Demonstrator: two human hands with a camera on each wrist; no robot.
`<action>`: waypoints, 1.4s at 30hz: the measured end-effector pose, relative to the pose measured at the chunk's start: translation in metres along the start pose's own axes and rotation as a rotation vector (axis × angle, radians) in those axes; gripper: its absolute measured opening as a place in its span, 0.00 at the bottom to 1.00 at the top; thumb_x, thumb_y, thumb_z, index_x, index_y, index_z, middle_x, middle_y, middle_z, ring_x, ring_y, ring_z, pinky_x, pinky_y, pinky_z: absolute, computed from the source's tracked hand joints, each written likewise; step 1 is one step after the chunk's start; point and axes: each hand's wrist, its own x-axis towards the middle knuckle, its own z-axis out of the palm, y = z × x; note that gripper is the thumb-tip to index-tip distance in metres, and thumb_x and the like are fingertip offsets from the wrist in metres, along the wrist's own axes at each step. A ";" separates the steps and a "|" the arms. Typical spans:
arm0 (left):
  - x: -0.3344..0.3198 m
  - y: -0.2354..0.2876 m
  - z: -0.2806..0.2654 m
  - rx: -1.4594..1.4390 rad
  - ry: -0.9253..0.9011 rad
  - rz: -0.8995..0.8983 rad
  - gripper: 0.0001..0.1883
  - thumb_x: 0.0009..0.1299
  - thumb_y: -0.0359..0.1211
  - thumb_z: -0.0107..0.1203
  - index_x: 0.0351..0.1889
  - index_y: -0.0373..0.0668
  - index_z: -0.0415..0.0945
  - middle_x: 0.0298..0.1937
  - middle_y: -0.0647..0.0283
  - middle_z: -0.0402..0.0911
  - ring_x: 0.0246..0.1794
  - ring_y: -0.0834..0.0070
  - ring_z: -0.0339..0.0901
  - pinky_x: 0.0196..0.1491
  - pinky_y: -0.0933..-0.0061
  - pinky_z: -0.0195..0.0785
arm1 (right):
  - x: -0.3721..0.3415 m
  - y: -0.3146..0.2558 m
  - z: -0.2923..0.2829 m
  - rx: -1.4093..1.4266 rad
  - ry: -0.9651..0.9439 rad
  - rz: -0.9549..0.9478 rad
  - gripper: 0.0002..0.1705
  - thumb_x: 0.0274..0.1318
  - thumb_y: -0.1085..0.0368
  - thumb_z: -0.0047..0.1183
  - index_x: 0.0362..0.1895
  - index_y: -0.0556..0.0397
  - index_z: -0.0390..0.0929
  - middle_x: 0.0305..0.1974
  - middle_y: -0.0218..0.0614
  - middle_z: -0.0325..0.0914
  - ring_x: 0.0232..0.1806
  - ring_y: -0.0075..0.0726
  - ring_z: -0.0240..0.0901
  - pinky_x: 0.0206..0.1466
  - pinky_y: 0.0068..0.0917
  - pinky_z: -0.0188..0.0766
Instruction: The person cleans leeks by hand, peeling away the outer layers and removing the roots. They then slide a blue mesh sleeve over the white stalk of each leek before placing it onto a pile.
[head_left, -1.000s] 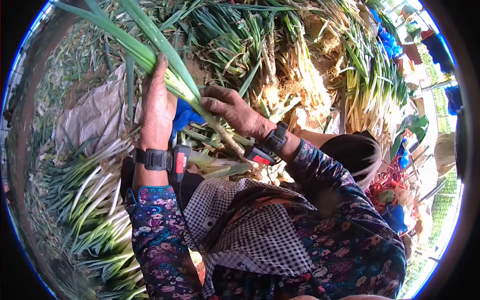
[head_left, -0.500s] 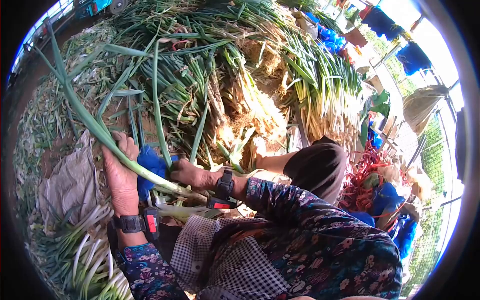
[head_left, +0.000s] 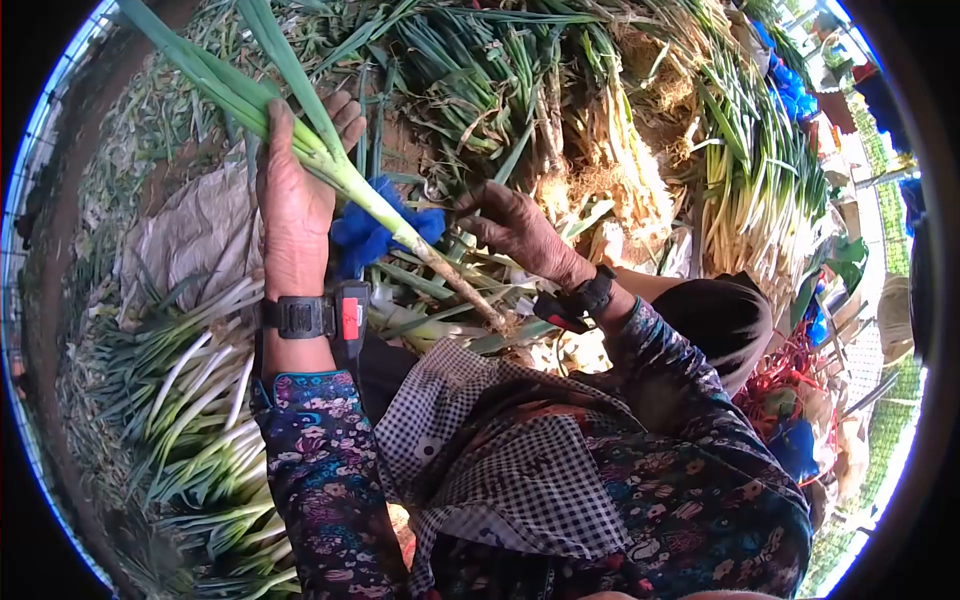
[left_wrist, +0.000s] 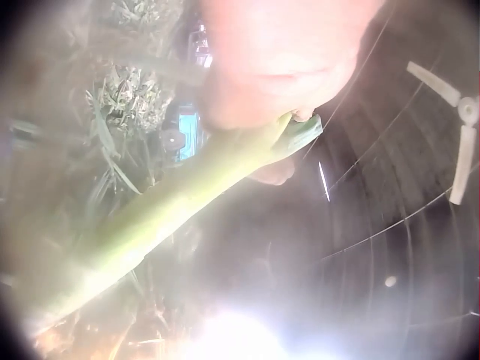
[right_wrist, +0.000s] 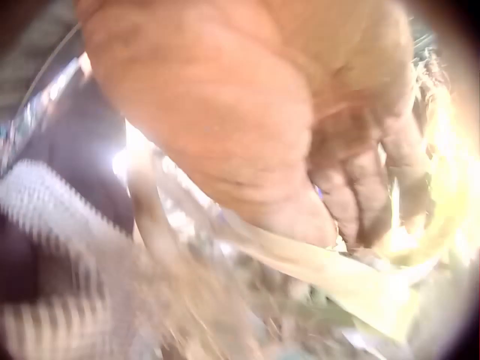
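Note:
In the head view my left hand [head_left: 298, 195] grips a long green onion [head_left: 372, 204], thumb across the stalk where the leaves fork and fingers behind. Its leaves point to the upper left, its rooted end to the lower right. The left wrist view shows the pale stalk [left_wrist: 165, 206] running from the hand [left_wrist: 285, 60]. My right hand [head_left: 522, 238] is right of the stalk and apart from it, fingers loosely bent, thumb separated. In the right wrist view a blurred pale strip [right_wrist: 352, 285] passes by the thumb tip of that hand [right_wrist: 262, 112]; contact is unclear.
Whitish onions [head_left: 215, 400] lie at the lower left beside a grey sheet [head_left: 190, 235]. Piles of untrimmed onions [head_left: 620, 150] and a yellow-green bunch [head_left: 765, 190] stand farther back. Blue netting [head_left: 385, 228] is behind the stalk; red strings [head_left: 785, 385] lie at the right.
My right hand, on the stalk a second ago and at a long green leaf half a second ago, is now off to the right without that leaf. The head view has shifted; my left hand keeps its grip.

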 end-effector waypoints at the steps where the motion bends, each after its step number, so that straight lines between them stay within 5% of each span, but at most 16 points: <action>1: -0.001 -0.002 -0.001 0.027 -0.021 0.000 0.24 0.72 0.47 0.47 0.55 0.36 0.65 0.49 0.47 0.75 0.49 0.60 0.75 0.55 0.59 0.70 | 0.010 -0.009 0.007 0.023 -0.033 -0.068 0.14 0.59 0.63 0.55 0.46 0.56 0.72 0.38 0.30 0.77 0.39 0.19 0.72 0.38 0.22 0.70; 13: -0.009 -0.008 0.011 -0.018 -0.021 -0.056 0.25 0.68 0.48 0.55 0.54 0.40 0.67 0.39 0.61 0.73 0.35 0.73 0.69 0.39 0.69 0.68 | 0.023 -0.020 0.036 -0.101 -0.074 -0.092 0.12 0.50 0.67 0.61 0.34 0.58 0.71 0.29 0.31 0.73 0.31 0.24 0.71 0.34 0.26 0.71; 15: -0.004 -0.013 0.004 -0.025 0.037 -0.028 0.26 0.68 0.48 0.55 0.55 0.40 0.67 0.39 0.61 0.72 0.35 0.73 0.69 0.39 0.70 0.67 | 0.011 -0.034 0.045 -0.951 -0.022 -0.490 0.08 0.46 0.70 0.57 0.30 0.56 0.71 0.30 0.32 0.70 0.31 0.32 0.74 0.31 0.29 0.73; 18: 0.006 -0.010 -0.012 -0.056 0.205 0.058 0.28 0.66 0.50 0.57 0.55 0.40 0.66 0.38 0.62 0.71 0.35 0.72 0.67 0.38 0.71 0.65 | -0.017 -0.003 0.072 -1.151 -0.341 -0.842 0.05 0.46 0.70 0.52 0.31 0.54 0.73 0.30 0.36 0.71 0.30 0.34 0.75 0.29 0.31 0.74; 22: 0.012 0.009 -0.031 -0.014 0.178 0.122 0.31 0.66 0.53 0.54 0.57 0.40 0.65 0.38 0.62 0.70 0.35 0.71 0.67 0.38 0.69 0.64 | -0.050 0.092 0.037 -0.735 -0.847 -0.127 0.04 0.48 0.69 0.51 0.29 0.55 0.76 0.24 0.40 0.75 0.29 0.40 0.75 0.32 0.36 0.70; 24: 0.012 0.032 -0.038 -0.004 0.217 0.170 0.34 0.67 0.55 0.50 0.61 0.41 0.62 0.41 0.61 0.71 0.35 0.70 0.66 0.40 0.68 0.64 | -0.092 0.158 0.001 -0.883 -0.692 -0.255 0.06 0.48 0.68 0.51 0.26 0.59 0.75 0.24 0.41 0.73 0.27 0.40 0.73 0.34 0.37 0.68; 26: 0.013 0.033 -0.043 0.044 0.175 0.114 0.33 0.69 0.57 0.47 0.59 0.39 0.63 0.39 0.59 0.70 0.34 0.69 0.66 0.38 0.67 0.64 | -0.098 0.151 -0.005 -0.501 -0.800 -0.103 0.08 0.53 0.64 0.50 0.31 0.57 0.73 0.26 0.41 0.74 0.28 0.42 0.72 0.34 0.35 0.69; 27: 0.009 0.031 -0.046 0.045 0.188 0.085 0.33 0.69 0.57 0.47 0.59 0.39 0.63 0.39 0.59 0.70 0.34 0.69 0.66 0.38 0.67 0.64 | -0.094 0.153 -0.004 -0.302 -1.056 0.204 0.12 0.57 0.60 0.50 0.32 0.58 0.73 0.22 0.40 0.74 0.26 0.39 0.72 0.32 0.33 0.69; 28: 0.011 0.032 -0.043 0.051 0.132 0.094 0.34 0.67 0.56 0.49 0.59 0.38 0.63 0.39 0.58 0.69 0.34 0.69 0.65 0.38 0.67 0.64 | -0.086 0.105 0.005 -0.305 -1.027 0.386 0.15 0.59 0.58 0.50 0.33 0.60 0.73 0.21 0.39 0.74 0.24 0.37 0.72 0.30 0.32 0.69; 30: 0.019 0.036 -0.044 0.044 0.058 0.108 0.35 0.66 0.56 0.51 0.60 0.38 0.62 0.39 0.58 0.69 0.35 0.68 0.64 0.39 0.67 0.64 | -0.068 0.062 0.015 -0.393 -0.699 -0.111 0.10 0.61 0.66 0.47 0.40 0.60 0.75 0.27 0.42 0.76 0.28 0.37 0.75 0.34 0.31 0.71; 32: 0.023 0.040 -0.051 -0.016 -0.050 0.081 0.36 0.63 0.54 0.55 0.60 0.38 0.62 0.40 0.58 0.68 0.36 0.69 0.64 0.38 0.67 0.64 | -0.046 0.015 0.005 -0.114 -0.294 -0.021 0.10 0.61 0.68 0.48 0.43 0.59 0.75 0.36 0.41 0.78 0.33 0.35 0.77 0.37 0.31 0.74; 33: 0.021 0.038 -0.045 -0.023 -0.055 0.078 0.39 0.61 0.53 0.59 0.61 0.36 0.61 0.40 0.58 0.68 0.36 0.69 0.63 0.39 0.68 0.63 | -0.035 0.010 -0.001 -0.294 -0.116 -0.033 0.12 0.59 0.65 0.51 0.45 0.59 0.75 0.39 0.41 0.78 0.37 0.37 0.78 0.39 0.33 0.75; 34: 0.021 0.038 -0.047 -0.025 -0.053 0.073 0.39 0.61 0.53 0.59 0.61 0.36 0.61 0.40 0.58 0.68 0.36 0.69 0.63 0.39 0.68 0.63 | -0.022 0.024 -0.008 -0.698 -0.149 -0.684 0.18 0.54 0.67 0.54 0.49 0.57 0.73 0.36 0.44 0.78 0.39 0.44 0.78 0.42 0.33 0.77; 37: 0.023 0.038 -0.046 -0.054 -0.152 0.015 0.39 0.62 0.53 0.59 0.60 0.33 0.61 0.42 0.57 0.69 0.39 0.67 0.65 0.42 0.66 0.66 | -0.028 0.051 0.005 -0.490 -0.459 -0.011 0.18 0.52 0.62 0.57 0.45 0.56 0.72 0.32 0.45 0.76 0.37 0.48 0.77 0.41 0.40 0.73; 40: 0.009 0.034 -0.026 -0.093 -0.081 0.088 0.36 0.64 0.52 0.57 0.59 0.32 0.62 0.44 0.55 0.70 0.43 0.65 0.68 0.47 0.64 0.67 | -0.032 0.061 0.018 -0.354 -0.343 -0.063 0.15 0.52 0.61 0.58 0.41 0.57 0.74 0.25 0.46 0.75 0.32 0.50 0.76 0.37 0.41 0.71; 42: -0.002 0.025 0.000 0.149 0.193 0.194 0.32 0.67 0.50 0.54 0.58 0.33 0.63 0.45 0.55 0.71 0.46 0.65 0.69 0.52 0.61 0.67 | -0.019 0.031 0.030 -0.352 -0.246 -0.166 0.18 0.52 0.59 0.59 0.43 0.57 0.77 0.27 0.43 0.76 0.29 0.45 0.75 0.36 0.37 0.72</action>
